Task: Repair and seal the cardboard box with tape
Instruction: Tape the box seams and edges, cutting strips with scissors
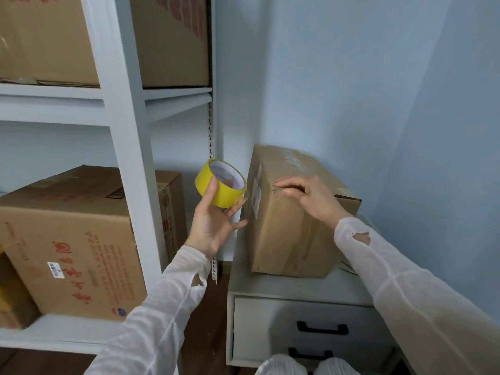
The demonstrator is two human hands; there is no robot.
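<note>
Just beside the cardboard box (pixel 286 239), the left hand (pixel 213 226) grips a yellow tape roll (pixel 216 192); the right hand (pixel 311 197) rests loose-fingered on its torn edge.

I see a storage room: brown printed cardboard cartons (pixel 67 239) fill white metal shelving (pixel 127 147) beside a grey two-drawer cabinet (pixel 297 331) and pale blue walls (pixel 351 77).

- My left sleeve (pixel 162 307), at the lower left of the frame, is thin white fabric, half see-through.
- My right sleeve (pixel 405 293), lower right, is the same sheer white.
- Each has a small opening near the wrist: left cuff hole (pixel 198 281), right cuff hole (pixel 362 237).
- My left hand (pixel 213 226) and right hand (pixel 311 196) are bare.
- My knees (pixel 281 365), at the bottom edge, are in white cloth.
</note>
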